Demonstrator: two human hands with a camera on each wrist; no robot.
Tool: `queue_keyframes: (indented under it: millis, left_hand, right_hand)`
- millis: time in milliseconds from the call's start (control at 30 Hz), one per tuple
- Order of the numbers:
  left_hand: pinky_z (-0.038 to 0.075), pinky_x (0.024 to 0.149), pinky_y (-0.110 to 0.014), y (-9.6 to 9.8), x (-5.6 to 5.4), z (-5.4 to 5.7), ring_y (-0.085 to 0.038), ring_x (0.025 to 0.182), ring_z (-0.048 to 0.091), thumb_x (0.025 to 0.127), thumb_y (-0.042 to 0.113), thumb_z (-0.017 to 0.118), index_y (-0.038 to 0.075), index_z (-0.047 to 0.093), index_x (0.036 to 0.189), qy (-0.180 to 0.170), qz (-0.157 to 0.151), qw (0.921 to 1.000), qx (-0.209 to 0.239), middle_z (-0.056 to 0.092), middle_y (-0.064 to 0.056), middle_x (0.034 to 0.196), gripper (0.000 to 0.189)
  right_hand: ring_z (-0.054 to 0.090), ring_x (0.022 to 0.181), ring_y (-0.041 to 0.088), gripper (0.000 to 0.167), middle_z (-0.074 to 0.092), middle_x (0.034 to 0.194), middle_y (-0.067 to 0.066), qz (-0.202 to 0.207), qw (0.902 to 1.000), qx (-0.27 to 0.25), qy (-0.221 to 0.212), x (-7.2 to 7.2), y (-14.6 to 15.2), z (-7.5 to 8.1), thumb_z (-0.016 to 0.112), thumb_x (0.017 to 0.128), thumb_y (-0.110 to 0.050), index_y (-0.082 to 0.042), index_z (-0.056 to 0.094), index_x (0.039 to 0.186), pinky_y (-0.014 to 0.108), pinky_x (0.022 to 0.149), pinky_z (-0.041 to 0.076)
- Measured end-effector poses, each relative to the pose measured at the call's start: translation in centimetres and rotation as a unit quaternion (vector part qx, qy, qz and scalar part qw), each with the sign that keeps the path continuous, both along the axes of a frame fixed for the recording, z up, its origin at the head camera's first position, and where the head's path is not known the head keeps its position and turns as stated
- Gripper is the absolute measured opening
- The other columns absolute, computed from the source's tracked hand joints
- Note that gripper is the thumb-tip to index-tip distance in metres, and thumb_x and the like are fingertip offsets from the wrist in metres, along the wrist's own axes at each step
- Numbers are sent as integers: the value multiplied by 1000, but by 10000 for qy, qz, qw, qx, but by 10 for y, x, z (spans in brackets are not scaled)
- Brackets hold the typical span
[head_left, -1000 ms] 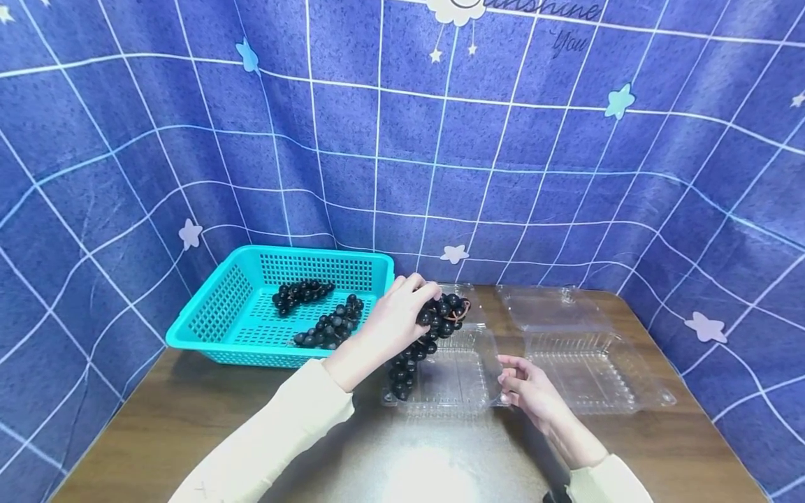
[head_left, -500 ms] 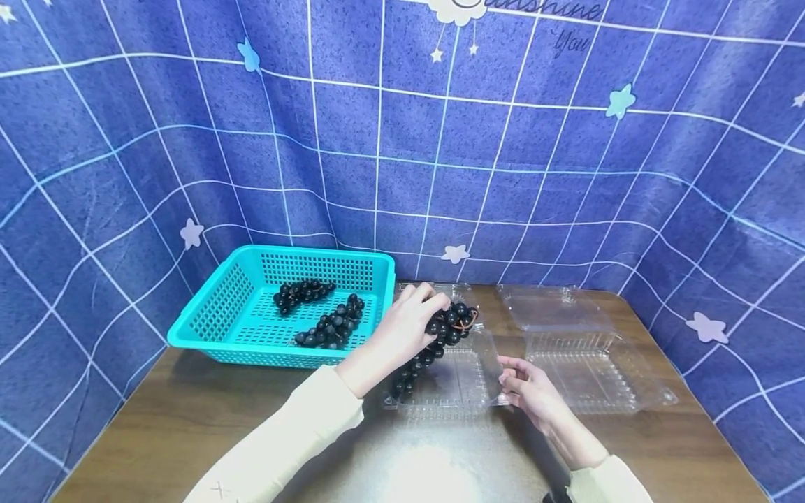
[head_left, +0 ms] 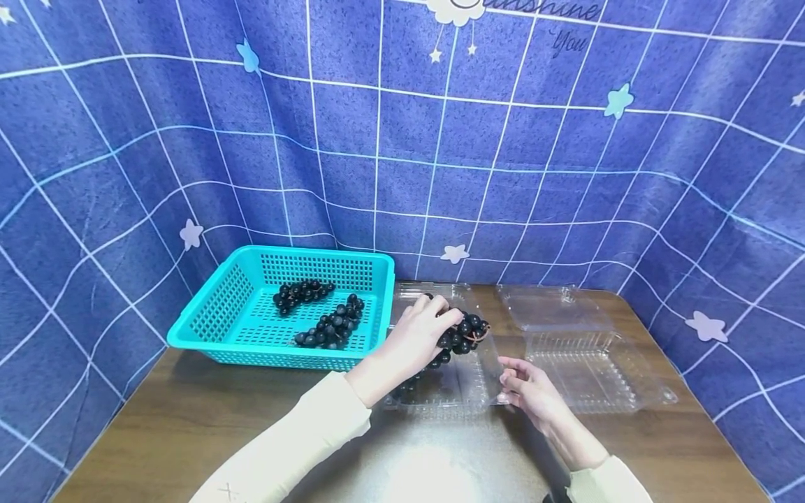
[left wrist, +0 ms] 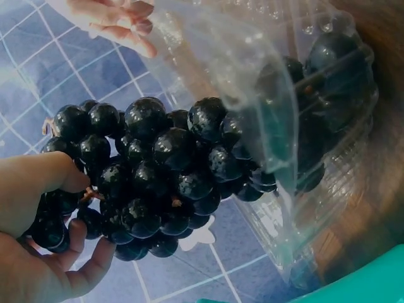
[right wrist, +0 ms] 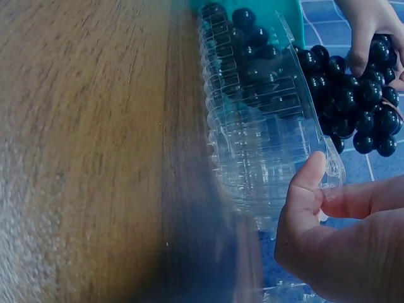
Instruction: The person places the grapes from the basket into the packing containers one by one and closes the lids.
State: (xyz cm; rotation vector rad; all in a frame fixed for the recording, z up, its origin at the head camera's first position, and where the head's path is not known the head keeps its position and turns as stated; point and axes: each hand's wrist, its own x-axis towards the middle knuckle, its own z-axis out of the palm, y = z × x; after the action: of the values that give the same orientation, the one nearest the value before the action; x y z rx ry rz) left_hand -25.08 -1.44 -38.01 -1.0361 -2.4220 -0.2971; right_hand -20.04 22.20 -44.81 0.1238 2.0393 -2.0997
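A bunch of dark grapes (head_left: pixel 462 335) hangs from my left hand (head_left: pixel 418 335), whose fingers and thumb grip it near the stem end. The bunch's lower end dips inside a clear plastic clamshell box (head_left: pixel 465 381) with its lid folded back. In the left wrist view the grapes (left wrist: pixel 173 151) run from the hand into the box, partly behind its clear wall. My right hand (head_left: pixel 531 391) pinches the box's right front corner between thumb and fingers, as the right wrist view shows at the rim (right wrist: pixel 331 180).
At the left stands a turquoise basket (head_left: pixel 189 335) holding two more grape bunches, one at the back (head_left: pixel 302 293) and one nearer (head_left: pixel 333 325). Another open clear box (head_left: pixel 585 377) lies to the right. A blue curtain (head_left: pixel 490 175) rises behind the wooden table (head_left: pixel 220 419).
My left hand has moved right and slightly down with the grapes, and the bunch's hanging end has sunk into the box. The right hand has stayed at the box's corner.
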Motion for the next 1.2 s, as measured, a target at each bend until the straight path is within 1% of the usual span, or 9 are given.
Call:
queue_keyframes:
  millis: [200,500,667,767,967,1100,1200]
  left_hand:
    - [45,72,-32,2,1,-3,-18,98,47,70,18,80,27,54,112,89,-40,9997,-212,50,4,104,50]
    - [44,79,-34,8,2,-9,-18,105,46,69,22,81,27,53,115,268,-346,9961,-770,51,3,112,55]
    - [42,82,-35,8,4,-13,-18,111,46,78,18,73,32,55,115,413,-518,9915,-1121,53,5,116,44]
    - [42,82,-35,7,5,-14,-18,111,46,83,20,68,34,55,116,532,-620,9876,-1341,53,5,119,38]
    - [40,81,-35,6,6,-19,-17,111,45,89,25,60,37,53,120,465,-804,9825,-1613,51,5,120,34]
    - [41,86,-38,6,8,-23,-17,114,44,89,26,58,37,53,119,382,-972,9808,-1645,51,5,121,32]
    - [41,91,-41,7,9,-26,-19,116,44,91,26,56,37,54,120,334,-1057,9802,-1643,51,4,122,32]
  right_hand:
    - [48,73,5,51,47,86,-2,-29,10000,16,-12,0,0,0,43,90,8,15,26,137,18,63,49]
    - [49,76,7,49,48,86,-1,-70,10000,58,-24,0,0,0,42,88,9,15,29,135,18,64,49]
    - [50,75,6,47,48,86,-1,-71,10000,49,-46,0,0,0,42,89,9,15,31,134,17,64,49]
    - [50,77,6,46,48,86,-1,-69,9999,58,-43,0,0,0,42,89,9,15,32,133,17,65,50]
    - [48,75,6,47,47,86,-2,-59,10000,68,-32,-1,2,0,41,89,9,14,31,135,17,64,49]
    - [48,73,5,47,47,85,-2,-80,9999,72,-50,0,1,0,42,89,9,14,32,134,16,62,46]
    - [49,75,6,47,47,86,-1,-68,9999,63,-54,0,1,0,42,89,9,13,32,134,17,63,48]
